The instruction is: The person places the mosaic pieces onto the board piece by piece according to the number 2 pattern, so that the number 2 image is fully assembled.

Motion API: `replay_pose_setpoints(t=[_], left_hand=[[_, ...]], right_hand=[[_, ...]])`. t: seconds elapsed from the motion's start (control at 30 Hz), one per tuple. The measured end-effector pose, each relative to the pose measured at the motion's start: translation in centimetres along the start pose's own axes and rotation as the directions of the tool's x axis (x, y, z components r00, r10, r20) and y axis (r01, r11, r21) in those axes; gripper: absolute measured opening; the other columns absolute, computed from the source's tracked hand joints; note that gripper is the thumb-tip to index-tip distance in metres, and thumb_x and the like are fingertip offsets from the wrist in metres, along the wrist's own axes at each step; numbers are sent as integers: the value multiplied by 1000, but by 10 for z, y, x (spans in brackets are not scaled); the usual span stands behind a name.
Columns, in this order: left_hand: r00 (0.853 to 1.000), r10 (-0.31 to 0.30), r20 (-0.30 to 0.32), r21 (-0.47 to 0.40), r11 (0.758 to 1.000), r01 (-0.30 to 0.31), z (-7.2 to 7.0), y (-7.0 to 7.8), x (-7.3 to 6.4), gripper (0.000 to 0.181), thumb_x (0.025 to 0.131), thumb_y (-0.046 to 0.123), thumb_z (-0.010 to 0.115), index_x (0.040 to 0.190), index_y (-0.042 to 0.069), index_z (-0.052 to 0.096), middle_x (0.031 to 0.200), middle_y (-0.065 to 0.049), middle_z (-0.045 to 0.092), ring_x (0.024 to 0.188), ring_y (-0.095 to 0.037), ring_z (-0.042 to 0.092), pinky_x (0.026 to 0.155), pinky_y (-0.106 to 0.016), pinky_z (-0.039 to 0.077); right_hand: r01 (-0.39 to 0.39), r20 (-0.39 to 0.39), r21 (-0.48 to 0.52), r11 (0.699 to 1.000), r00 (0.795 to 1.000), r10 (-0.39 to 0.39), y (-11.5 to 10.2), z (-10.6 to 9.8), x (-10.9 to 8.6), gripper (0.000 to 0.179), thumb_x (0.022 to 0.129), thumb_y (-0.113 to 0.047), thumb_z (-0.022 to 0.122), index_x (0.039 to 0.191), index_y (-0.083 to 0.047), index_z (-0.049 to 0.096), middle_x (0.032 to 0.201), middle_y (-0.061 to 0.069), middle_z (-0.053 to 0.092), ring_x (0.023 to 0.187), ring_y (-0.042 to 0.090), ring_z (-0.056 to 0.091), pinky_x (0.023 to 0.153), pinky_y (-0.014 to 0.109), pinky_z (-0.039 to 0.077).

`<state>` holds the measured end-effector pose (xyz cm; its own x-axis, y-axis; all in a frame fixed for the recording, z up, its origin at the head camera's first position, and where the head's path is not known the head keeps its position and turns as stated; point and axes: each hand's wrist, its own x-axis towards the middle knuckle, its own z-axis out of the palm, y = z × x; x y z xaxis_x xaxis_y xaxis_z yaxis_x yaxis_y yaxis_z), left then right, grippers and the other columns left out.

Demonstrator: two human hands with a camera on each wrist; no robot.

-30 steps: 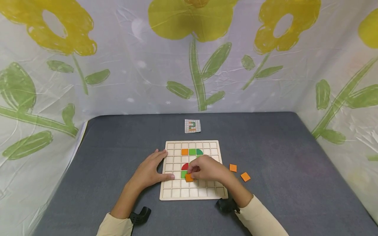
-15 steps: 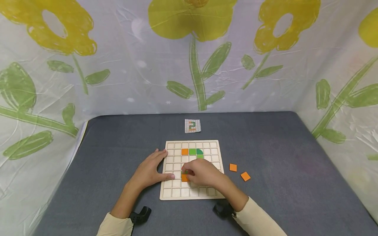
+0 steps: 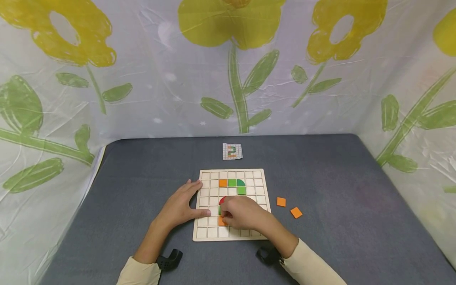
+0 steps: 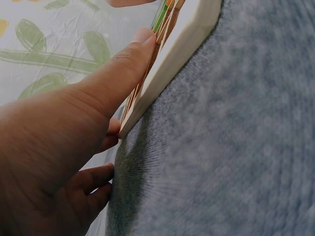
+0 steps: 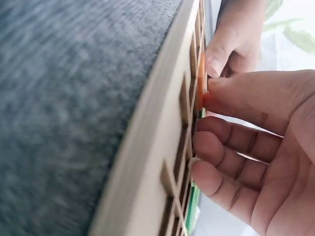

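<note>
A pale wooden grid board (image 3: 256,232) lies on the dark tabletop. My left hand (image 3: 182,206) rests at its left side, thumb on the grid and fingers spread along the edge. My right hand (image 3: 246,211) pinches an orange square tile (image 3: 222,221) low on the board, partly hidden by the thumb. In the right wrist view, the thumb and index finger meet at that orange tile (image 5: 201,81). A red rounded tile (image 3: 221,201) and a green square tile (image 3: 219,210) lie just above it, both partly covered by the hand.
Near the board's top sit an orange tile (image 3: 223,183), a green tile (image 3: 232,182), a dark green quarter-round (image 3: 240,182) and another green square (image 3: 241,190). Two loose orange tiles (image 3: 281,202) (image 3: 296,212) lie right of the board. A patterned card (image 3: 232,151) lies behind it.
My right hand has moved left and slightly toward the near side, bringing the orange tile into the cell below the green one. The left hand has stayed put.
</note>
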<state>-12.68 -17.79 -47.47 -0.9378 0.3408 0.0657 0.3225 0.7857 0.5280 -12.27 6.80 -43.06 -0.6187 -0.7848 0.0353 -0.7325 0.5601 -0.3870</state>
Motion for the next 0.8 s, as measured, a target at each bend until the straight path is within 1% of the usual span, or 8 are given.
replay_pose_setpoints(t=[0.13, 0.2, 0.3, 0.47, 0.57, 0.63, 0.7, 0.8], left_hand=[[1000, 7, -5, 3, 1000, -7, 0, 0, 0, 102, 74, 65, 80, 149, 4, 48, 153, -13, 44, 145, -39, 30, 109, -60, 33], [1000, 5, -4, 3, 1000, -5, 0, 0, 0, 102, 74, 65, 80, 149, 5, 48, 153, -13, 44, 145, -39, 30, 109, -60, 33], [1000, -3, 0, 4, 1000, 3, 0, 0, 0, 102, 73, 64, 81, 150, 5, 48, 153, -13, 44, 146, -39, 30, 109, -60, 33], [1000, -15, 1, 11, 1000, 15, 0, 0, 0, 102, 73, 63, 82, 149, 5, 48, 153, -14, 45, 145, -39, 30, 109, -61, 33], [1000, -17, 6, 11, 1000, 17, 0, 0, 0, 103, 73, 63, 82, 150, 5, 47, 153, -14, 44, 145, -39, 30, 109, -61, 33], [1000, -17, 9, 11, 1000, 16, 0, 1, 0, 103, 73, 64, 81, 150, 5, 47, 153, -13, 44, 145, -39, 30, 109, -61, 33], [1000, -14, 10, 11, 1000, 14, 0, 1, 1, 103, 73, 65, 81, 150, 5, 47, 153, -13, 44, 146, -39, 30, 109, -62, 33], [1000, -9, 3, 10, 1000, 8, 1, 1, 1, 103, 73, 64, 81, 150, 4, 47, 153, -13, 45, 145, -39, 30, 109, -62, 33]], right_hand=[[11, 27, -22, 1000, 1000, -11, -2, -4, -2, 22, 84, -8, 76, 67, -18, 66, 68, -11, 45, 63, 3, 40, 55, 18, 35], [35, 49, -34, 999, 998, -33, -3, -8, -4, 28, 83, -7, 74, 62, -18, 60, 64, -11, 37, 61, 3, 33, 53, 18, 29], [54, 105, 7, 998, 993, -55, -2, -14, -7, 37, 85, -4, 72, 59, -17, 50, 61, -9, 27, 59, 5, 26, 53, 20, 21], [7, 194, 121, 993, 981, -30, 6, -26, -11, 41, 88, -3, 68, 55, -19, 48, 59, -12, 28, 59, 3, 27, 54, 21, 23], [-22, 219, 170, 985, 976, -16, 12, -33, -16, 34, 87, -2, 66, 58, -18, 56, 60, -14, 35, 59, 2, 33, 55, 20, 28], [-68, 220, 181, 981, 975, 27, 17, -39, -21, 27, 84, 0, 66, 63, -15, 60, 62, -14, 41, 61, 2, 37, 57, 21, 32], [-159, 215, 169, 973, 969, 121, 22, -46, -27, 22, 82, 2, 66, 68, -15, 63, 65, -14, 47, 61, 4, 41, 57, 23, 36], [-308, 200, 112, 945, 938, 282, 30, -56, -36, 22, 78, 5, 65, 68, -14, 61, 67, -8, 51, 61, 9, 43, 55, 27, 37]])
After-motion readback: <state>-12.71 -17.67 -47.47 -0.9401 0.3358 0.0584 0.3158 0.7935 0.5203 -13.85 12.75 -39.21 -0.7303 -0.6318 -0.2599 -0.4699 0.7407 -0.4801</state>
